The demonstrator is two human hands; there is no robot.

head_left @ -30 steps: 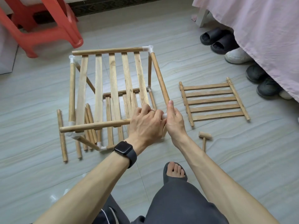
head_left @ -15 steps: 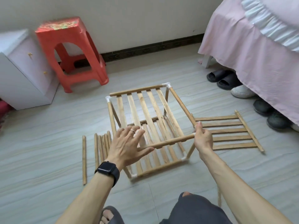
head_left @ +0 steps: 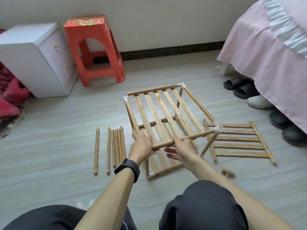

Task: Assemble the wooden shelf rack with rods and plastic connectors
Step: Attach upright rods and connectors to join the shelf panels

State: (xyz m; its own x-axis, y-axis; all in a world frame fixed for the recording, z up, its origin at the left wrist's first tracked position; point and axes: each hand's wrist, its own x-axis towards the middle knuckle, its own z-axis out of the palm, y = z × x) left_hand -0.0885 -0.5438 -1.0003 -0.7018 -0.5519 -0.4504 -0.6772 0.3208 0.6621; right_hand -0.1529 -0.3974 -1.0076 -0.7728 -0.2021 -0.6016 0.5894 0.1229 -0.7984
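On the tiled floor just beyond the knees, one wooden rack (head_left: 200,105) is being held upright by two hands. Its front rail (head_left: 196,136) is being gripped at the near-left corner by the left hand (head_left: 141,145) and is being clasped further along, thumb above and blurred fingers below, by the right hand (head_left: 184,148). Five slats are being carried in its top shelf, and three white connectors (head_left: 218,128) are being shown at the corners. Six loose rods (head_left: 108,150) are lying to the left; one spare panel (head_left: 261,140) and one blurred mallet (head_left: 228,172) to the right. Farthest, one red stool (head_left: 93,47) and one white cabinet (head_left: 33,63) are standing against the wall.
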